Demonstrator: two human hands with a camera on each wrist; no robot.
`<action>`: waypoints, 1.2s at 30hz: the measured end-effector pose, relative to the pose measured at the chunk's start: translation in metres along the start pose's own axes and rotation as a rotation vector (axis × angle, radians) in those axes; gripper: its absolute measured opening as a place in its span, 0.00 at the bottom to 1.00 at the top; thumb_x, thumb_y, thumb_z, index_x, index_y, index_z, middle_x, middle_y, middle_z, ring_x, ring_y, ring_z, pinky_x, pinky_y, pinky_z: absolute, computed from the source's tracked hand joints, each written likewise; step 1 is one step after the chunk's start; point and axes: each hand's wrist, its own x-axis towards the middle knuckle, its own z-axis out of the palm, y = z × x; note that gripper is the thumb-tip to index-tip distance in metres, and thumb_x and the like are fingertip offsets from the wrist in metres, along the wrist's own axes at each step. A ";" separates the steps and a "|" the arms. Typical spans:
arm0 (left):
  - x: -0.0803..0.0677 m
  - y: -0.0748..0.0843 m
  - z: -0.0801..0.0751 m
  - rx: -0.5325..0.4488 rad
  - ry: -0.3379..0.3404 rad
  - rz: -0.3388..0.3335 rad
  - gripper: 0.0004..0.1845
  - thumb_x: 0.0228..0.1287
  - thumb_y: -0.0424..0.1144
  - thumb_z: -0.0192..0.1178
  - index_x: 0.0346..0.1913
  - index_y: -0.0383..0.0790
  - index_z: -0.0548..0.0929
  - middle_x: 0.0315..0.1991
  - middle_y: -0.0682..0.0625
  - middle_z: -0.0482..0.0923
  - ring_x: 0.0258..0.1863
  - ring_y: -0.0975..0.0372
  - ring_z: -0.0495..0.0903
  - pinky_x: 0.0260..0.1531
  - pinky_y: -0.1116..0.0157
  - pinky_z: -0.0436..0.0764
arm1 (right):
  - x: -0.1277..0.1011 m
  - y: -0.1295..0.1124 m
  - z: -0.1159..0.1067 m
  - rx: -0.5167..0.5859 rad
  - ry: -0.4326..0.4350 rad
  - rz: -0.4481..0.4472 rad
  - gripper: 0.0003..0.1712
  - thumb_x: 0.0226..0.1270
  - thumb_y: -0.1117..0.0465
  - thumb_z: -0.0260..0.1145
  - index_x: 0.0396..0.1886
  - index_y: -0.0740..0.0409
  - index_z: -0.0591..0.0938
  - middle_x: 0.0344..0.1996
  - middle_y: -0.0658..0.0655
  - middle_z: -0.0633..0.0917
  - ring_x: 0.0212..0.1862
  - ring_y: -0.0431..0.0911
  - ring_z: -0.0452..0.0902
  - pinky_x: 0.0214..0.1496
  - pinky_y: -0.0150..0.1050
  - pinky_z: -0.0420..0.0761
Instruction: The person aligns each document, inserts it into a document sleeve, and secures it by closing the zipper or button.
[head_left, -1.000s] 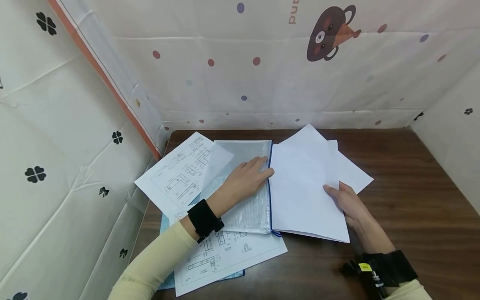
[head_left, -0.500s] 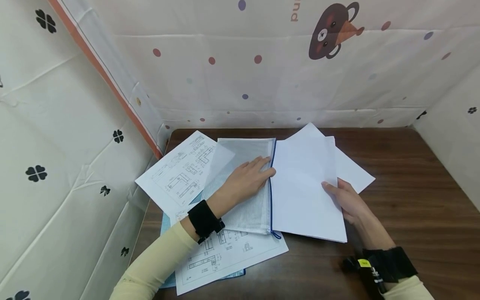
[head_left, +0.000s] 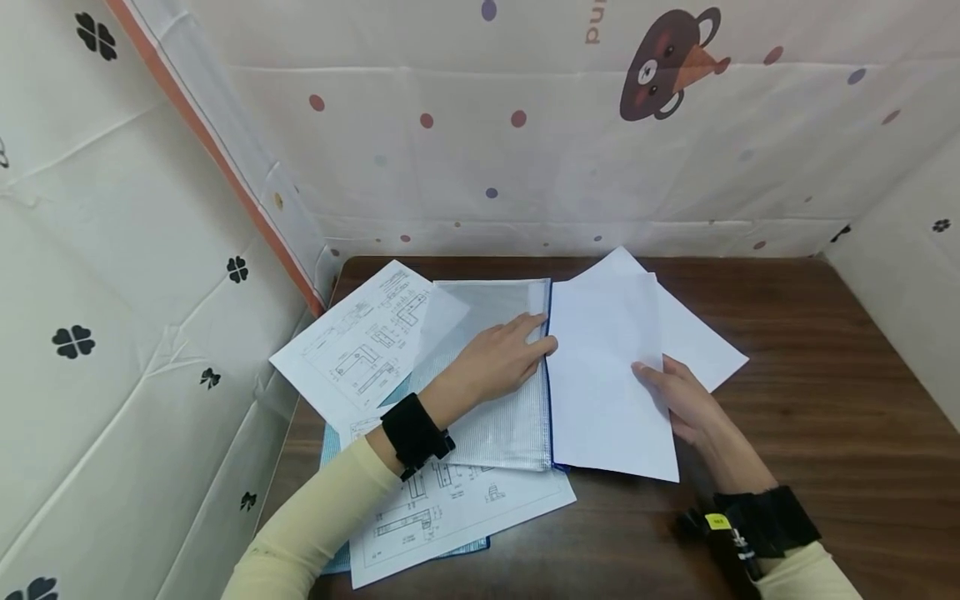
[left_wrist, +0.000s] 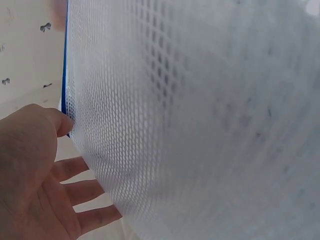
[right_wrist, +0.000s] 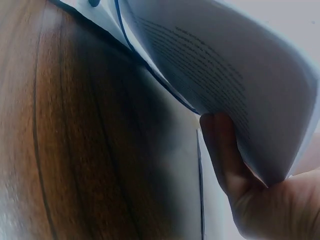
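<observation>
A translucent mesh zipper pouch (head_left: 495,442) with a blue-edged opening lies mid-table. My left hand (head_left: 498,358) rests on it, thumb and index finger at the blue edge; in the left wrist view the fingers (left_wrist: 85,192) touch the mesh fairly straight. My right hand (head_left: 690,404) pinches a stack of white papers (head_left: 603,400) by its right side, thumb on top. The papers' left edge is hidden at the pouch's opening; how much lies inside I cannot tell. Printed text shows on the stack's underside in the right wrist view.
Another white sheet (head_left: 701,337) lies behind the stack. Drawing sheets (head_left: 352,350) lie left, and one more drawing sheet (head_left: 457,525) is partly under the mesh pouch. A light-blue pouch (head_left: 333,558) shows beneath them on the brown wooden table (head_left: 810,350). Patterned cloth walls surround it.
My right hand has moved left with the papers, and less of their width shows beside the pouch. The left hand and the pouch's blue edge have shifted slightly right.
</observation>
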 end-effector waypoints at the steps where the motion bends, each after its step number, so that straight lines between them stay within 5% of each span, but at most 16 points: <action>1: 0.000 0.000 0.001 0.000 0.000 0.000 0.14 0.87 0.47 0.45 0.66 0.57 0.74 0.79 0.43 0.65 0.77 0.50 0.68 0.65 0.54 0.80 | 0.001 0.000 0.001 -0.004 0.001 0.004 0.41 0.87 0.47 0.55 0.87 0.56 0.50 0.71 0.65 0.70 0.54 0.40 0.84 0.53 0.42 0.87; 13: 0.002 0.006 0.001 -0.014 0.039 0.000 0.14 0.87 0.47 0.45 0.66 0.57 0.75 0.79 0.44 0.67 0.77 0.52 0.69 0.65 0.55 0.81 | 0.009 -0.004 0.014 -0.008 0.007 0.037 0.41 0.86 0.47 0.55 0.87 0.54 0.50 0.75 0.65 0.66 0.60 0.45 0.78 0.54 0.40 0.86; 36: 0.008 0.008 0.001 -0.002 -0.002 0.004 0.13 0.86 0.46 0.45 0.63 0.57 0.76 0.79 0.43 0.67 0.75 0.52 0.70 0.61 0.56 0.84 | 0.016 -0.006 0.036 0.030 -0.006 0.001 0.36 0.88 0.51 0.53 0.86 0.55 0.55 0.72 0.65 0.72 0.61 0.45 0.81 0.56 0.40 0.85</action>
